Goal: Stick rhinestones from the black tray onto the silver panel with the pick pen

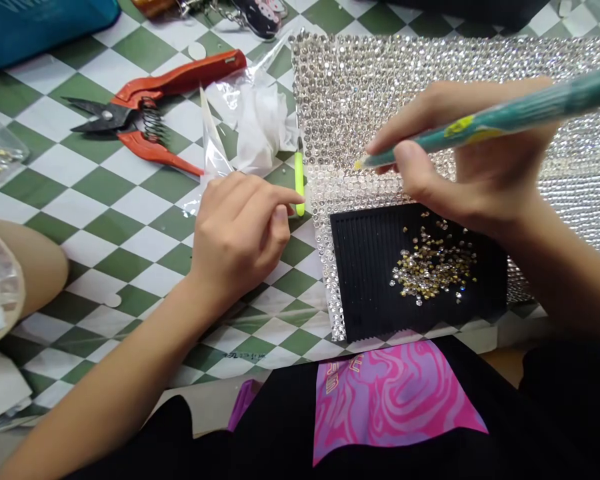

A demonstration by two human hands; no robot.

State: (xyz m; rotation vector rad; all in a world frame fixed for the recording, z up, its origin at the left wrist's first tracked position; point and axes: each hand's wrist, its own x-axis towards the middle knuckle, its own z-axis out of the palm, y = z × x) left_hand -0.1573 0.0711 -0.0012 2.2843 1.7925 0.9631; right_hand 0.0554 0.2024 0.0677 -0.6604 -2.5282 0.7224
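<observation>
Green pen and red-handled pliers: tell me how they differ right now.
The green pen is held in the right hand, its tip on the rhinestone sheet; the red-handled pliers lie untouched on the checkered tablecloth. The pen is one slim stick; the pliers have two spread handles with a spring. Both are hand tools.

A teal pen (505, 117) lies tilted, its yellowish tip on the rhinestone-covered sheet (380, 80).

pen (505, 117): end cut off right | blue box (40, 23): cropped top-left | keychain (260, 13): cropped top
</observation>
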